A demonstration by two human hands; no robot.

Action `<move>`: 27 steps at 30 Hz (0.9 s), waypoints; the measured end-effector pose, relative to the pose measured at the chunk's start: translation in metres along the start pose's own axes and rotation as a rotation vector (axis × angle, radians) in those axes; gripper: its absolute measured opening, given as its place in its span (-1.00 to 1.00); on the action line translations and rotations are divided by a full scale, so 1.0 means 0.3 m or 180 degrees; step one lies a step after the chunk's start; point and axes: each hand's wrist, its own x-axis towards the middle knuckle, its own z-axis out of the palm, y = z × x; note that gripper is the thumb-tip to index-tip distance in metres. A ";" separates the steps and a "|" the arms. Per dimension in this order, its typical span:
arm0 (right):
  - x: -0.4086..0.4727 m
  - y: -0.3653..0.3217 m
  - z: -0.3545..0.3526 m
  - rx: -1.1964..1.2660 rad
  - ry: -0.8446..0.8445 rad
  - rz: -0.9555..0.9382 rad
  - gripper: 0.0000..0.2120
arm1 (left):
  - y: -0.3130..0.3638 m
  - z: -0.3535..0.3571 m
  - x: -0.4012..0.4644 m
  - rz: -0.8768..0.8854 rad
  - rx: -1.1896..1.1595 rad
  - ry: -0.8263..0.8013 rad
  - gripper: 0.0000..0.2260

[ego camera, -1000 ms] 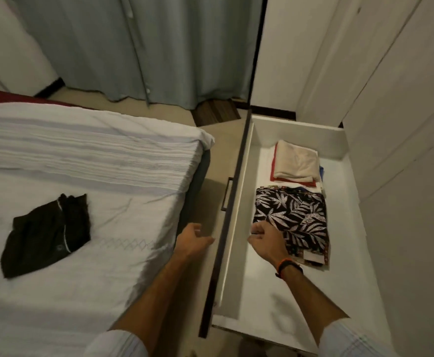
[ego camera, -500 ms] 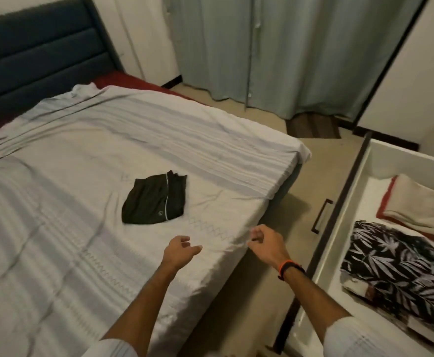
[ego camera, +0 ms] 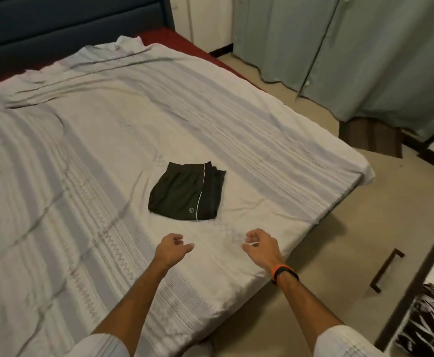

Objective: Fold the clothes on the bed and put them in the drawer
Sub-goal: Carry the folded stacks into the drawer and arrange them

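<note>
A folded pair of dark shorts with a white side stripe lies on the bed, which is covered by a pale striped sheet. My left hand hovers just in front of the shorts, fingers loosely curled and holding nothing. My right hand, with an orange and black band on its wrist, hangs over the bed's near edge, also loosely curled and holding nothing. The open drawer shows at the right edge, with a folded black-and-white leaf-print garment inside.
Grey-green curtains hang at the back right above a beige floor. A dark padded headboard stands at the far left. The drawer front carries a dark handle.
My view has swung left from the drawer to the bed. Both hands left the drawer and moved over the bed toward the dark shorts.
</note>
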 end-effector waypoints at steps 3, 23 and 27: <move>0.096 -0.054 0.045 -0.0092 -0.0045 0.0178 -0.69 | 0.027 -0.062 0.104 -0.0132 -0.0032 -0.0042 -0.54; 0.894 -0.238 0.362 -0.0262 -0.0287 0.1067 -0.46 | 0.139 -0.279 0.943 -0.0751 0.0190 0.0127 -0.45; 0.990 -0.233 0.429 -0.0102 -0.0084 0.1248 -0.28 | 0.161 -0.290 1.104 -0.0535 0.0606 0.0532 -0.30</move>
